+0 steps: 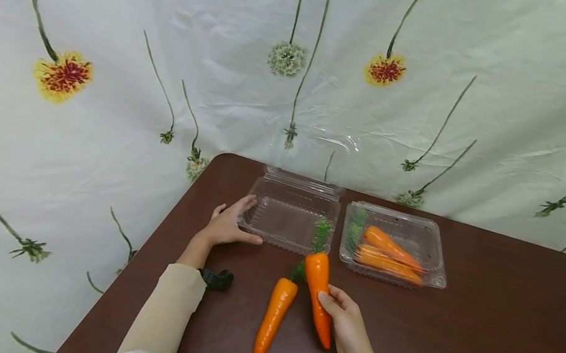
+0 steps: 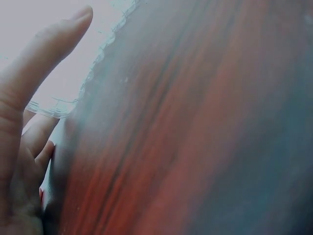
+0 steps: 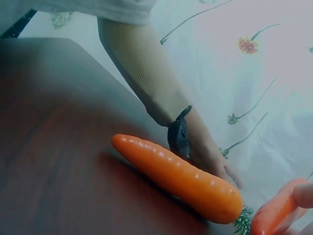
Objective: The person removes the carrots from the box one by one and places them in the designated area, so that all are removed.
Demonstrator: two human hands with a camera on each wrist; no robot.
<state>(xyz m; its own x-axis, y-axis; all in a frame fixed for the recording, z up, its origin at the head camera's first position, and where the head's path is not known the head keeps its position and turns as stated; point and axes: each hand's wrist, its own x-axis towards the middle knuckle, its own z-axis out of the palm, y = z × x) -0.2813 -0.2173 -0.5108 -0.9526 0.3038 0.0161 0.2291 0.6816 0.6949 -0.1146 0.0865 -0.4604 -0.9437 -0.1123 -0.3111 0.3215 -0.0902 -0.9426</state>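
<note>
My right hand (image 1: pixel 348 323) pinches an orange carrot (image 1: pixel 318 293) between thumb and fingers, its green top pointing away from me toward the open container. A second carrot (image 1: pixel 273 320) lies on the table just left of it; in the right wrist view this carrot (image 3: pixel 181 181) fills the middle. My left hand (image 1: pixel 229 225) rests at the near left corner of a clear plastic container (image 1: pixel 289 219) with its lid raised. Its fingers spread along the left side and the thumb (image 2: pixel 54 46) stretches straight by the front rim.
Right of the open container stands another clear container (image 1: pixel 431 253) with carrots inside and its lid down. The dark wooden table (image 1: pixel 504 342) meets a flower-patterned cloth (image 1: pixel 230 22) at the back. A black device (image 1: pixel 218 279) sits at my left wrist.
</note>
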